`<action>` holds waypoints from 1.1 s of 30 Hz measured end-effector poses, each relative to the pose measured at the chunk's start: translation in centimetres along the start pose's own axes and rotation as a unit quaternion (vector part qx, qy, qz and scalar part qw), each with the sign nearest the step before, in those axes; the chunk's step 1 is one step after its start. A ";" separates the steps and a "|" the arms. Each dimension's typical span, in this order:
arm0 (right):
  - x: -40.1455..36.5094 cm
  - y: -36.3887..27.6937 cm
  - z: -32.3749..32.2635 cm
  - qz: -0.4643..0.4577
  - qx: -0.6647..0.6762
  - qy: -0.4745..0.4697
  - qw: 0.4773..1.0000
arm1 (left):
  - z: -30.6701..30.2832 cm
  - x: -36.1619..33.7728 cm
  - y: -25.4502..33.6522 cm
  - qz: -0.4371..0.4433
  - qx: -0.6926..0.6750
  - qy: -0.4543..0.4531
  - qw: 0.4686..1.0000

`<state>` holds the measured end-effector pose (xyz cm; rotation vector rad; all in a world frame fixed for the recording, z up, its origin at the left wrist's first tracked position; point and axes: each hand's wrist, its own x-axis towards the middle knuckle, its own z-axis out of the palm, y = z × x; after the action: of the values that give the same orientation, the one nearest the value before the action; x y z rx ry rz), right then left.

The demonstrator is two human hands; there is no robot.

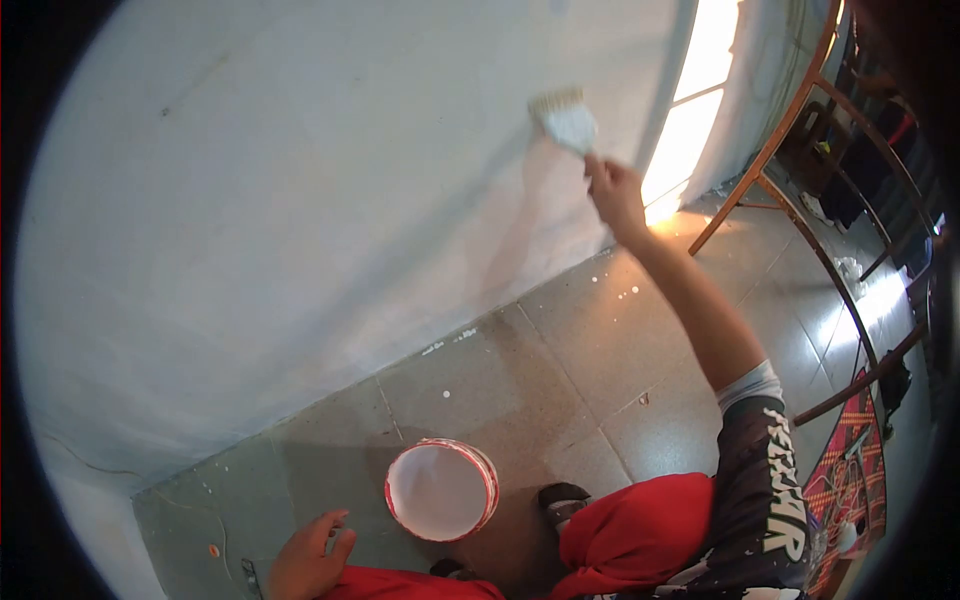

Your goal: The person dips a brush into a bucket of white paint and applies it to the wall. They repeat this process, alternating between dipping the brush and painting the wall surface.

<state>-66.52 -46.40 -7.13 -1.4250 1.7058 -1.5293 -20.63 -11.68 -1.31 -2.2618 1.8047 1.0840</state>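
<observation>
My right hand (pixel 615 195) is closed round the handle of a wide paintbrush (pixel 571 127), its arm stretched out to the wall. White paint coats the brush, and its pale bristles are at the whitish wall (pixel 300 200). Low at the bottom left, my left hand (pixel 312 558) holds nothing, thumb and fingers apart, near my knee. Just right of it a bucket (pixel 492 490) with a red-and-white rim stands on the floor, with white paint inside.
White paint drops dot the tiled floor (pixel 560 350) along the wall's foot. A brown metal frame (pixel 760 160) stands at the right. Below it lies a red patterned mat (pixel 850 440) with cords on top. Another person's dark-clothed legs (pixel 865 175) show behind the frame.
</observation>
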 end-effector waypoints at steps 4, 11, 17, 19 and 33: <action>-4.5 5.6 0.0 0.104 -0.046 -0.042 0.993 | 0.1 -0.5 -0.3 0.005 0.001 -0.002 1.000; -6.8 10.4 -2.1 0.300 -0.014 -0.177 0.937 | 0.1 -1.3 -1.6 -0.013 0.001 0.017 1.000; -8.9 8.6 -0.3 0.279 0.043 -0.275 0.919 | 0.1 -1.4 -2.3 0.000 -0.015 0.021 1.000; -10.0 7.8 0.8 0.259 0.037 -0.304 0.916 | -0.1 -1.5 -2.0 0.009 0.002 0.025 1.000; -20.0 -3.8 5.7 -0.030 -0.169 -0.565 0.807 | 0.0 -1.3 -2.6 0.015 -0.001 0.011 1.000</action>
<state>-52.73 -30.86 -11.31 -1.9633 1.1306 -0.1448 -18.47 -9.79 -1.61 -2.2633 1.8528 1.0719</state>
